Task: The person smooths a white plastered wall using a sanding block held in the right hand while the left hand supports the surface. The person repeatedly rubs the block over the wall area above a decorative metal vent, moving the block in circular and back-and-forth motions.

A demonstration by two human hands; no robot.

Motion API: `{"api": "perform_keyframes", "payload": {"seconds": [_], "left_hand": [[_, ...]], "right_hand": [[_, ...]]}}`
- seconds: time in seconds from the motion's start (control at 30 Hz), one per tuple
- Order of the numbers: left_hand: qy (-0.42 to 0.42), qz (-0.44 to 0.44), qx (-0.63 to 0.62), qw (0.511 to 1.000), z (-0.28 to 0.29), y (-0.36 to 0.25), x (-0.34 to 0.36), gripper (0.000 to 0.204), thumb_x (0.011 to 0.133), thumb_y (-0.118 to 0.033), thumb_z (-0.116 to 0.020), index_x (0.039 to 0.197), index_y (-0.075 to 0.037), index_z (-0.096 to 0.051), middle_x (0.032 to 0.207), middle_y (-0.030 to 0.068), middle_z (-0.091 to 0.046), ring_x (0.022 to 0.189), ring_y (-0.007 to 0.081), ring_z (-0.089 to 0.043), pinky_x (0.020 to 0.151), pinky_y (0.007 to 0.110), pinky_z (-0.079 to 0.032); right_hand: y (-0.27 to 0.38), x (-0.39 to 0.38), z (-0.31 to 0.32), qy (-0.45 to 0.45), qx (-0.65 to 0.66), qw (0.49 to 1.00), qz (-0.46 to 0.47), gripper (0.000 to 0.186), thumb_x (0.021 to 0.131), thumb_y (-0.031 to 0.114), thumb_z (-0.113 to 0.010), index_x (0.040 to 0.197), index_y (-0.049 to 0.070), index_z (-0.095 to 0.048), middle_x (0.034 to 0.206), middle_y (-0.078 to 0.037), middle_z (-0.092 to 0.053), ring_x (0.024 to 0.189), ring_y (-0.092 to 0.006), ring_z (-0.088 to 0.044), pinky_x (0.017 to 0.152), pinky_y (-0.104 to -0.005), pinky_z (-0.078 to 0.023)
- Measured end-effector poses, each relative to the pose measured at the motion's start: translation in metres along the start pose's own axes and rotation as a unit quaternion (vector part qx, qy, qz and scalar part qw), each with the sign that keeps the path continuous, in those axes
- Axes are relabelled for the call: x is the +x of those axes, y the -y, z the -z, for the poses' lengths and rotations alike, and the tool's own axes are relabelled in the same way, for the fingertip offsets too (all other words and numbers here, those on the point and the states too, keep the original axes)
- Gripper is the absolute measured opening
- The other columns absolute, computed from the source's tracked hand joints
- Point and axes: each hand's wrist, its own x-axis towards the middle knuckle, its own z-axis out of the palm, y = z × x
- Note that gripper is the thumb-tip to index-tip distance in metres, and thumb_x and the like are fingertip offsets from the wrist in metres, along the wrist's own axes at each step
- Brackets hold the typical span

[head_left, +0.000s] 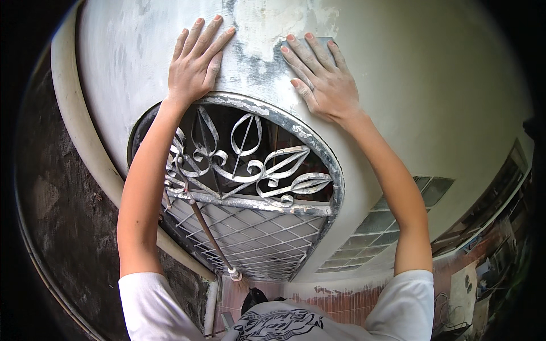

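Observation:
My left hand (195, 71) lies on the white wall (398, 74), fingers stretched out and a little spread, with nothing seen in it. To its right, my right hand (327, 88) presses a dark grey sheet of sandpaper (326, 41) against the same wall. Most of the sheet is hidden beneath the fingers; its upper edge shows past the fingertips. Pale dust coats both hands. Between them the wall has a rough, patchy area (264, 34) with grey smears. Below my hands is an arched opening with a worn metal frame (310, 136).
Scrolled ironwork (247, 136) and a diamond lattice (256, 233) fill the opening. A long-handled brush or broom (210, 230) leans there. A pale pipe (71, 96) runs along the left, beside a dark rough wall (48, 187). Glass panes (372, 223) are at the right, clutter (489, 278) beyond.

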Motion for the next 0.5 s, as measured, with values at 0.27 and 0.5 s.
{"api": "perform_keyframes", "payload": {"seconds": [0.27,0.5], "left_hand": [[0.066,0.048,-0.031,0.996,0.014,-0.010,-0.008,0.052,0.092,-0.016,-0.050,0.144,-0.011,-0.055,0.156,0.0174,-0.043,0.146,0.0416,-0.036,0.120,0.055,-0.025],[0.081,0.075,-0.019,0.994,0.017,-0.011,-0.021,0.053,0.092,-0.016,-0.047,0.144,-0.007,-0.054,0.159,0.0194,-0.039,0.149,0.0447,-0.028,0.122,0.055,-0.020]], "right_hand": [[0.006,-0.129,0.000,0.116,0.033,0.989,0.089,0.059,0.101,0.046,-0.044,0.157,0.029,-0.037,0.165,0.008,-0.031,0.152,-0.0165,-0.027,0.127,-0.0446,-0.014],[-0.049,-0.168,0.003,-0.076,-0.026,0.982,-0.171,0.055,0.103,0.039,-0.040,0.156,0.027,-0.041,0.165,0.000,-0.032,0.152,-0.0273,-0.028,0.123,-0.0519,-0.018]]}}
